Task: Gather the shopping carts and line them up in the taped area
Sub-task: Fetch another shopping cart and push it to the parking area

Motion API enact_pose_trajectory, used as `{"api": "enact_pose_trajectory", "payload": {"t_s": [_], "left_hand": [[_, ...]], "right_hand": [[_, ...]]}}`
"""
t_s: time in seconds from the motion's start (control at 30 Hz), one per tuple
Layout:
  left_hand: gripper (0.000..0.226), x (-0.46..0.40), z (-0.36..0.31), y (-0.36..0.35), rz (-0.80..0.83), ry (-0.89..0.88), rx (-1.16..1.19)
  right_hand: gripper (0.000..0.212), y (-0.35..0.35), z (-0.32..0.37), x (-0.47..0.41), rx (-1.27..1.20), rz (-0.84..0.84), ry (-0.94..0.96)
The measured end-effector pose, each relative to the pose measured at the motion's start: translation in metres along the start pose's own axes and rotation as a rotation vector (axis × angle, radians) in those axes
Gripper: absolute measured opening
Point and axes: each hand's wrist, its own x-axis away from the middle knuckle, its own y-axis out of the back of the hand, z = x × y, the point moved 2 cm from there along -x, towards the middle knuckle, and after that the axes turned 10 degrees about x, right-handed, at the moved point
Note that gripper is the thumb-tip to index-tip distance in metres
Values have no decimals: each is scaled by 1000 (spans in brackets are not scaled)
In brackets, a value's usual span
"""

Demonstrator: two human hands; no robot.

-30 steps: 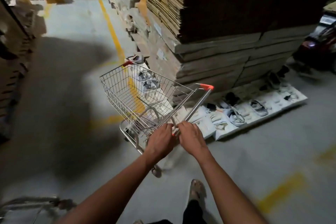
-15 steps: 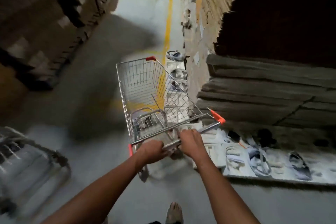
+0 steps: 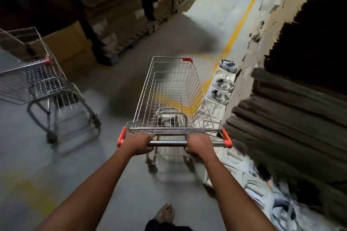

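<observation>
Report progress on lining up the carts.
Done: nothing visibly lined up; no taped parking area can be made out. In hand: left hand and right hand grip the handle of an empty cart. Left: the second cart stands loose on the left.

We count two shopping carts: the near cart point(image 3: 172, 99) and a second cart point(image 3: 37, 78) off left. Two hands, left hand point(image 3: 138, 144) and right hand point(image 3: 200, 145). One bare foot point(image 3: 166, 214).

Stacked flattened cardboard point(image 3: 293, 118) at right, brown box point(image 3: 69, 47) at left, grey concrete floor point(image 3: 116, 84)
</observation>
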Motion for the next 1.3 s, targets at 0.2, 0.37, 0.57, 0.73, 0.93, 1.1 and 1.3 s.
{"api": "enact_pose_trajectory", "payload": {"t_s": [0.2, 0.37, 0.57, 0.73, 0.93, 1.1, 1.3], "left_hand": [[11, 75, -38, -15, -68, 50, -1], [13, 141, -64, -48, -126, 144, 13], [23, 198, -100, -99, -169, 271, 14], [32, 226, -140, -138, -242, 362, 8], [38, 246, -204, -173, -303, 572, 47], [32, 254, -250, -185, -329, 734, 151], [29, 262, -273, -176, -342, 884, 217]], "right_hand": [[21, -14, 10, 45, 22, -106, 86], [25, -33, 20, 99, 56, -152, 200], [28, -58, 14, 151, 84, -244, 330], [25, -73, -4, 165, 140, -304, 471], [33, -90, -26, 158, 172, -316, 676], [35, -87, -33, 145, 226, -375, 857], [26, -64, -12, 131, 274, -420, 997]]}}
